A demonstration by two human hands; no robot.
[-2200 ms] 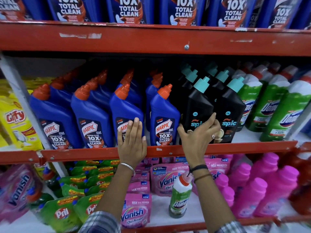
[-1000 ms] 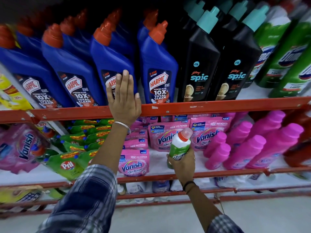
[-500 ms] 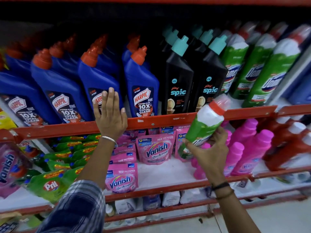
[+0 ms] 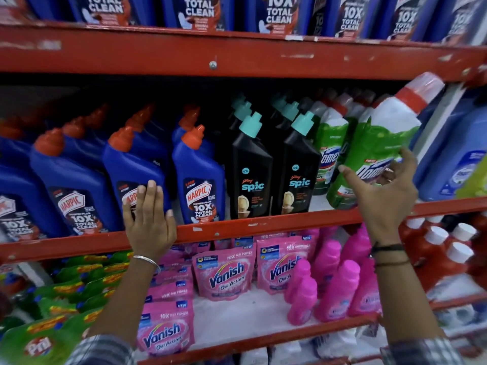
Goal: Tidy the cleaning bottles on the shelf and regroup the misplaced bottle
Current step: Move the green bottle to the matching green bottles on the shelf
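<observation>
My right hand point(image 4: 384, 196) grips a green and white Domex bottle point(image 4: 374, 143) with a red-banded cap, tilted to the right, its base at the front edge of the middle shelf point(image 4: 263, 223). It sits beside the other green Domex bottles point(image 4: 330, 143) at the right of that shelf. Two rows of black Spic bottles point(image 4: 250, 177) stand in the middle, and blue Harpic bottles point(image 4: 197, 185) fill the left. My left hand point(image 4: 147, 219) rests flat, fingers apart, on the shelf lip and against a Harpic bottle point(image 4: 131, 169).
Pink Vanish pouches point(image 4: 226, 275) and pink bottles point(image 4: 334, 291) fill the lower shelf, with green Pril pouches point(image 4: 39, 341) at left and red bottles point(image 4: 445, 259) at right. Pale blue bottles point(image 4: 458, 159) stand right of the Domex group. The upper shelf beam point(image 4: 237, 56) hangs close above.
My right hand picked the Domex bottle off the lower shelf and lifted it up and right to the Domex group on the middle shelf. The left hand stayed on the shelf lip.
</observation>
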